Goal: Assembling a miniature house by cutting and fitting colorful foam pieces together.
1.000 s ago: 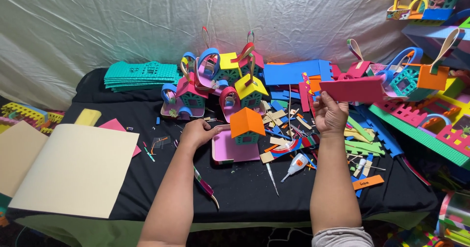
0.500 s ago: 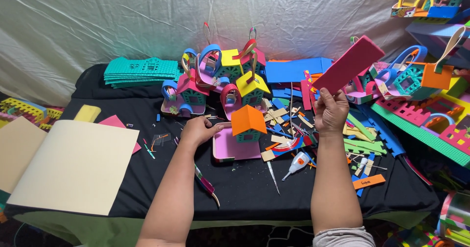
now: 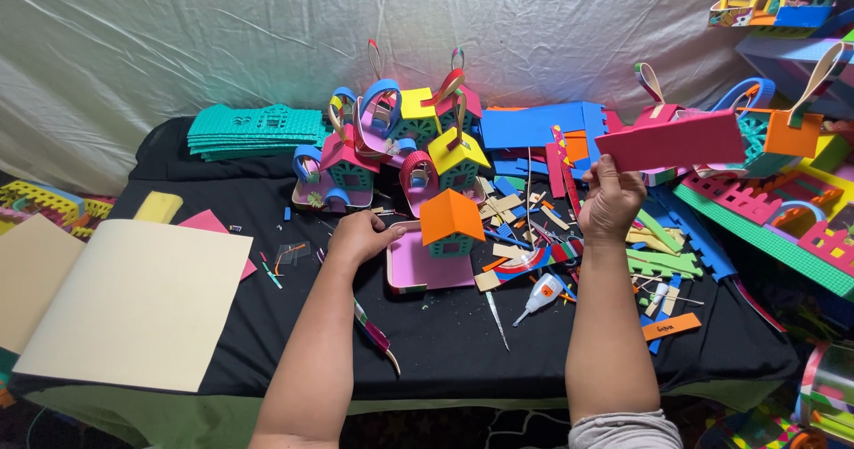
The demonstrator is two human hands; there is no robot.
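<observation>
My right hand (image 3: 611,202) is raised above the table, pinching the left end of a long pink foam strip (image 3: 673,140) that lies nearly level and points right. My left hand (image 3: 363,235) rests on the black cloth, its fingers at the left edge of a pink foam base (image 3: 420,269). On that base stands a small green foam house with an orange roof (image 3: 452,218). Several other finished foam houses with coloured roofs and loop handles (image 3: 400,137) stand just behind it.
A glue bottle (image 3: 540,296), foam scraps and strips (image 3: 658,258) litter the cloth by my right arm. Large cream sheets (image 3: 133,302) lie at left, teal foam panels (image 3: 253,129) at back left, blue foam sheets (image 3: 534,127) behind, more foam houses (image 3: 783,200) at right.
My right hand swung the pink strip from level to steeply tilted, then back to near level and slightly higher. My left hand has stayed by the pink base.
</observation>
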